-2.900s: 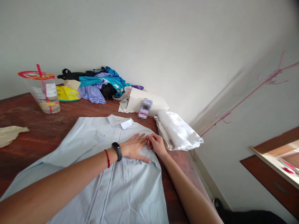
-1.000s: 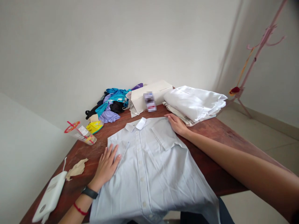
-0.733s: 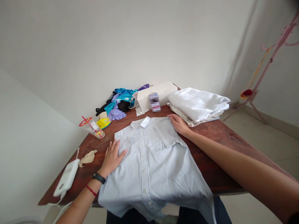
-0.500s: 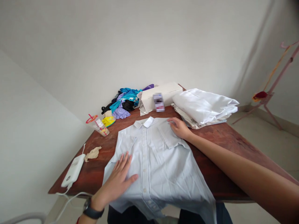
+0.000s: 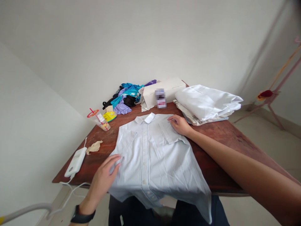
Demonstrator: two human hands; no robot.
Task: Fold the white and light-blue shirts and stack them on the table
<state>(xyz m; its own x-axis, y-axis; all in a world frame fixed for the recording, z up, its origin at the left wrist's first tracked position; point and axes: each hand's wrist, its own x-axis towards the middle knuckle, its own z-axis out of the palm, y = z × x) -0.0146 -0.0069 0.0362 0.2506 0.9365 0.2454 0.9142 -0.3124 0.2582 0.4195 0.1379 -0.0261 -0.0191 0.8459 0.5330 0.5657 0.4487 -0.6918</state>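
Observation:
A pale blue button-up shirt (image 5: 154, 150) lies front up on the wooden table, collar away from me, its hem hanging over the near edge above my legs. Both short sleeves rest folded across the front. At the shirt's left side is my left hand (image 5: 105, 174), fingers bent and thumb apart, fingertips close to the side edge; whether they touch the cloth is hard to see. Up by the right shoulder, my right hand (image 5: 180, 125) has its fingers curled in and pinched on the shirt's cloth beside the folded sleeve.
On the wooden table (image 5: 223, 150), folded white clothes (image 5: 207, 102) are stacked at right. Behind stand a white box (image 5: 172, 89) and a heap of clothes (image 5: 128, 94). To the left are a plastic cup (image 5: 100, 120), crumpled paper (image 5: 94, 147) and a white power strip (image 5: 76, 161) with cables.
My left hand has slid left off the shirt front to its side edge, and its flat fingers have bent. My right hand stays at the shoulder. The view has shifted slightly.

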